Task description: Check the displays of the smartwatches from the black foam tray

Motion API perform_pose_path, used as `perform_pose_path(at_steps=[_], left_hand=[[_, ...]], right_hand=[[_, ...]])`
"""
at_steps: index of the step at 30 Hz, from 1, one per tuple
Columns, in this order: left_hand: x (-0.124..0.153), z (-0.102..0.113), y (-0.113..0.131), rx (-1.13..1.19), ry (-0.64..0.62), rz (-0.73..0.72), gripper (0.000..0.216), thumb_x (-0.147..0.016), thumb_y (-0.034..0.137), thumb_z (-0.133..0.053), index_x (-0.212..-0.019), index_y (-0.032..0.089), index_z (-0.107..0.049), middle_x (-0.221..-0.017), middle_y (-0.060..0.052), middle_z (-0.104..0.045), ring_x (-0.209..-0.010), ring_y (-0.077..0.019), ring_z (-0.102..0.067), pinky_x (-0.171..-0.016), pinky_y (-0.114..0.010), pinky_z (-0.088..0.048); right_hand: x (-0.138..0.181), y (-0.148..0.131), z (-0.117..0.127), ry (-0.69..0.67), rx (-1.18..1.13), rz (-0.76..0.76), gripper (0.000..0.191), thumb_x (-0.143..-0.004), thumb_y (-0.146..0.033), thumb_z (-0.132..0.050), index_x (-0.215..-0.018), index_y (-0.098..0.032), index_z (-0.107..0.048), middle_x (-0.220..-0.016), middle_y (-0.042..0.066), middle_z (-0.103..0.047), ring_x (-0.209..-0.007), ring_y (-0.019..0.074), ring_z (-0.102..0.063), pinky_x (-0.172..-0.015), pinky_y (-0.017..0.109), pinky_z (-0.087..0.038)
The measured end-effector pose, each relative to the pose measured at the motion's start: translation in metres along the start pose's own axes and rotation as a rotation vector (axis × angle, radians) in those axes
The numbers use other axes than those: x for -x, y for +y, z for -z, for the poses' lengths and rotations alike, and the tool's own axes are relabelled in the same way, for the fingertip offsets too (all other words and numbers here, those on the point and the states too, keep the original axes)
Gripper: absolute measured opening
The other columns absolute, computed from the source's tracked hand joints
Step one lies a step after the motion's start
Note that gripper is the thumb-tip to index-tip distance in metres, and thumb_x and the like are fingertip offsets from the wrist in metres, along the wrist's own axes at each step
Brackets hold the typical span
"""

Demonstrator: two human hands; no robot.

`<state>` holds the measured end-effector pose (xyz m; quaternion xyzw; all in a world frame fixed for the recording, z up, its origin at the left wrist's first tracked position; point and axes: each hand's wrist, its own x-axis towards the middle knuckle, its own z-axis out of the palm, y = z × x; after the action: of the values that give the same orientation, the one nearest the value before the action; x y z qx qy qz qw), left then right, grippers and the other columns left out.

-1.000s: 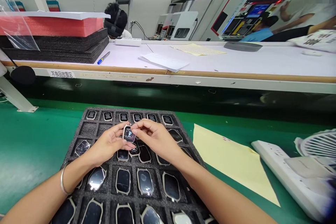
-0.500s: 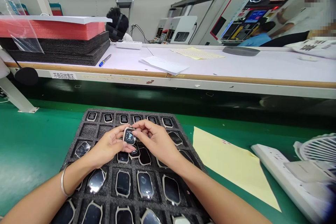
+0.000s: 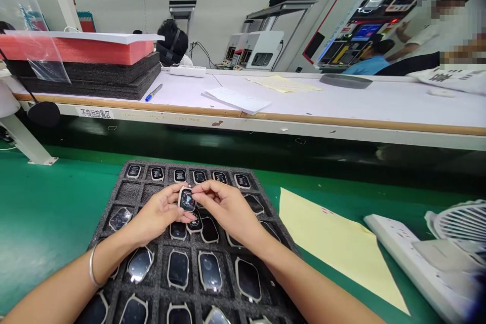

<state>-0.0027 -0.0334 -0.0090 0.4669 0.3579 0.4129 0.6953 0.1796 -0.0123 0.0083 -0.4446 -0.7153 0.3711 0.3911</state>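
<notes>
Green bench top (image 3: pixel 41 212), hands working low over it. Left hand (image 3: pixel 159 215) half closed, fingers curled round the lower left of a small square smartwatch (image 3: pixel 187 200); right hand (image 3: pixel 228 207) narrow, its fingertips (image 3: pixel 198 191) pinched on the watch's upper right edge. Watch held between both hands just above the tray, slightly tilted, screen up and lit. Handling judged: light and stiff, glass face probably slippery and easy to scratch; best taken by the pale rim, not the face. Bangle (image 3: pixel 91 271) on left wrist. Under the hands, black foam tray (image 3: pixel 127 187) with a grid of pockets, most holding dark-faced watches (image 3: pixel 177 269); top-row watches (image 3: pixel 179 175) show small labels. Right of tray: yellow paper (image 3: pixel 334 248), white power strip (image 3: pixel 402 258), small fan (image 3: pixel 461 223). Beyond: white raised bench (image 3: pixel 341 104) with stacked foam (image 3: pixel 83 81), pen (image 3: pixel 154 92), papers (image 3: pixel 237 100); co-worker (image 3: pixel 172 43) in a headset further back
</notes>
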Motion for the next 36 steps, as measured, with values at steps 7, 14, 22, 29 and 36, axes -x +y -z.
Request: perform_pose_path(at_steps=[7,14,22,29,36], left_hand=[[0.001,0.002,0.000,0.007,-0.014,-0.008,0.061,-0.079,0.028,-0.073,-0.132,0.018,-0.046,-0.117,-0.012,-0.060,-0.085,-0.0176,-0.071,-0.086,-0.035,-0.054],[0.001,0.001,0.001,0.011,-0.025,0.005,0.062,-0.078,0.027,-0.075,-0.133,0.019,-0.046,-0.121,-0.013,-0.059,-0.086,-0.0192,-0.072,-0.086,-0.036,-0.054],[0.001,0.002,0.001,-0.007,-0.048,0.003,0.062,-0.080,0.029,-0.073,-0.135,0.020,-0.045,-0.128,-0.015,-0.056,-0.088,-0.0192,-0.072,-0.087,-0.036,-0.053],[0.001,0.001,0.001,-0.021,-0.054,0.004,0.061,-0.082,0.030,-0.071,-0.135,0.019,-0.045,-0.126,-0.014,-0.057,-0.088,-0.0182,-0.071,-0.088,-0.036,-0.053],[0.001,0.001,0.002,-0.008,-0.037,0.005,0.062,-0.079,0.031,-0.074,-0.134,0.021,-0.048,-0.125,-0.013,-0.058,-0.086,-0.0186,-0.072,-0.087,-0.037,-0.053]], right_hand=[[0.003,-0.014,0.010,-0.018,-0.131,-0.044,0.013,-0.081,-0.031,-0.061,-0.081,-0.020,-0.067,-0.080,0.004,-0.071,-0.073,0.0182,-0.064,-0.069,0.031,-0.050],[-0.004,-0.004,0.012,-0.042,-0.243,-0.115,0.018,-0.077,-0.037,-0.066,-0.080,-0.019,-0.067,-0.081,0.004,-0.071,-0.076,0.0185,-0.065,-0.075,0.033,-0.052],[-0.003,-0.003,0.009,-0.075,-0.241,-0.114,0.017,-0.079,-0.036,-0.066,-0.081,-0.020,-0.067,-0.084,0.004,-0.072,-0.081,0.0195,-0.066,-0.078,0.035,-0.052],[-0.004,-0.003,0.009,-0.079,-0.213,-0.106,0.016,-0.079,-0.034,-0.064,-0.081,-0.019,-0.067,-0.083,0.003,-0.071,-0.079,0.0183,-0.065,-0.077,0.033,-0.052],[-0.003,-0.005,0.011,-0.072,-0.196,-0.111,0.016,-0.079,-0.034,-0.064,-0.081,-0.019,-0.067,-0.083,0.004,-0.072,-0.079,0.0186,-0.066,-0.077,0.033,-0.053]])
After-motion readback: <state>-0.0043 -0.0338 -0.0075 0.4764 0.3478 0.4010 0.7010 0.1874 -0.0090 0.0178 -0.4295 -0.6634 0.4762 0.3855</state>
